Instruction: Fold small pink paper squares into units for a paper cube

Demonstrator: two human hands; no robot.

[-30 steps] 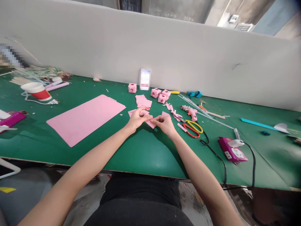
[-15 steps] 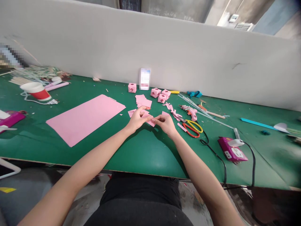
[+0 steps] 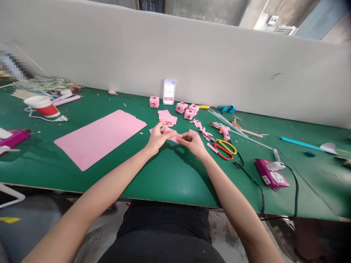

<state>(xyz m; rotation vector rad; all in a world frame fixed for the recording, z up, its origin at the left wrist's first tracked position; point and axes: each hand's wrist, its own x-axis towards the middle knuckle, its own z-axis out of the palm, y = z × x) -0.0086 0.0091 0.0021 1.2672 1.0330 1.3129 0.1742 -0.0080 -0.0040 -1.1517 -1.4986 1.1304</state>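
Note:
Between my two hands is a small piece of pink paper (image 3: 172, 136), held just above the green table. My left hand (image 3: 158, 138) pinches its left side between thumb and fingers. At its right corner, the thumb and fingers of my right hand (image 3: 194, 142) are closed on the same piece. Small pink paper squares (image 3: 163, 114) lie right behind my left hand. Thin pink paper scraps (image 3: 203, 131) are scattered beyond my right hand. Several folded pink paper cubes (image 3: 181, 107) with diamond-shaped holes stand farther back. My fingers partly cover the held paper.
A large pink sheet (image 3: 100, 140) lies to the left. On the right are scissors (image 3: 225, 149), a pink glue gun (image 3: 223, 131) and a purple power box (image 3: 271, 174) with a black cable. A phone (image 3: 169, 92) leans on the partition. A paper cup (image 3: 41, 105) stands far left.
My left hand has shifted slightly left and its grip on the pink paper has changed. The paper now shows more broadly between the hands. My right hand has barely moved.

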